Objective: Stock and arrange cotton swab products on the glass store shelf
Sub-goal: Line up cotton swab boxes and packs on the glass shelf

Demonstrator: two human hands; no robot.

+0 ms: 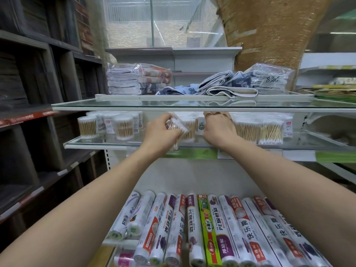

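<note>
"8306" is handwritten on a bagged towel pack at upper right; the wrap rolls along the bottom read "PE PLASTIC WRAP". At centre frame the left hand clamps a clear swab packet, its long axis tilted from upper left to lower right, over the glass shelf. The right hand reaches among upright swab tubs; its grip cannot be told.

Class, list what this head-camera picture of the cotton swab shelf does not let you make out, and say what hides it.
- Right hand fingertips: hidden behind its own back; grip unknown.
- Swab pack label in the left hand: blurred, partly covered by fingers.
- Rear swab tubs: hidden by front tubs, under the glass shelf above.
- Wrap rolls: cut off at the bottom edge.
</note>
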